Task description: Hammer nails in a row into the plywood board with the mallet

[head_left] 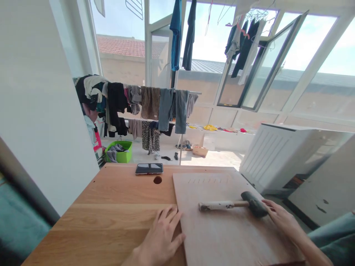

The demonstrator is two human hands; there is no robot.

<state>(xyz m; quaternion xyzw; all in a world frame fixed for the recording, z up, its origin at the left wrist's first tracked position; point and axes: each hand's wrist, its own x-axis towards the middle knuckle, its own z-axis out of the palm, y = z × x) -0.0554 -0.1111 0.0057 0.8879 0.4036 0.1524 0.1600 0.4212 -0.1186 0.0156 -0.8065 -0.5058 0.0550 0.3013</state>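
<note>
A pale wooden board (210, 236) lies on the wooden table, with a row of small thin upright pieces, perhaps nails, near its far edge. Across the board rests a rubber mallet (254, 204), its black head to the right and its worn white handle to the left. My left hand (163, 236) lies at the board's left edge, fingers spread and fingertips touching that edge. At the right edge, beside the mallet's head, is my right hand (283, 220), its fingers stretched along the board and partly hidden. Neither hand is around the mallet.
The table (111, 218) has a round hole, and a phone (149, 169) lies near its far edge. Beyond stand a drying rack with clothes (150, 101) and a green basket (124, 153). A white ridged cabinet-like unit (266, 155) stands at the right. Windows are open behind.
</note>
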